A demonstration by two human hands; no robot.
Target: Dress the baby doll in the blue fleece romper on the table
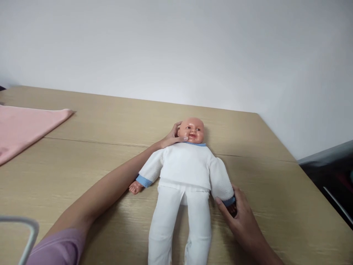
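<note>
Head cam view, so you're seeing pretty much what I'm seeing: a bald baby doll (184,175) is lying face up on the wood-look bench (91,169), around the centre and lower middle of the frame. Its head (193,127) is pointing up the frame and its legs are running off the bottom edge. It's wearing a white top (185,158) with blue trim at the neck and cuffs, plus white trousers (198,221).

My left fingers (178,140) are curling round the side of the head, with the thumb lying along the cheek. My right fingers (240,200) are closing round the blue cuff (229,201) and little hand at right of centre, thumb on the inner side.

Over at the left edge, a pink cloth (30,127) is lying flat, well apart from the doll. My purple sleeve (60,244) is showing at the lower left, and a pale curved bar (32,235) is poking in beside it, no clue what that is. A plain pale wall (176,48) is filling the top.
</note>
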